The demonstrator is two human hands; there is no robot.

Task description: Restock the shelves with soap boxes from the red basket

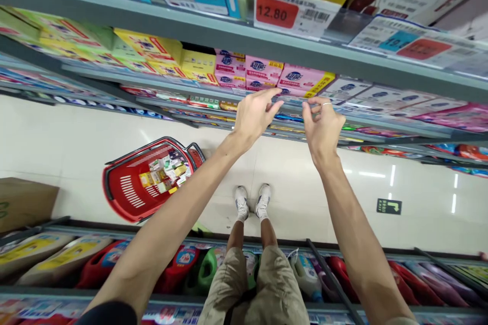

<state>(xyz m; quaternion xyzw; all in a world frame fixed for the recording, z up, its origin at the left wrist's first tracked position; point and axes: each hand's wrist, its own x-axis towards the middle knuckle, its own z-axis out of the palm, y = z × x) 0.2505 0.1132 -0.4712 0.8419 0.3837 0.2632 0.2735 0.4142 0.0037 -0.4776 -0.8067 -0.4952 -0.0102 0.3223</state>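
My left hand point(254, 114) is at the front edge of a shelf, thumb apart from its outstretched fingers, with nothing in it. To its right is my right hand point(323, 126), a ring on one finger, its fingers bent and the thumb apart; it too holds nothing. Just beyond both hands stands a pink soap box point(303, 80) with a yellow end strip. Whether the fingertips touch it or the shelf edge, I cannot tell. Stacked pink boxes point(264, 68) sit to its left, and white boxes point(368, 92) line the shelf to its right.
A red shopping basket point(131, 190) holding several small boxes is on the floor at left. A cardboard carton point(26, 200) lies farther left. Above my hands runs an upper shelf with price tags point(293, 12). Behind my legs, another shelf holds detergent bottles point(183, 264).
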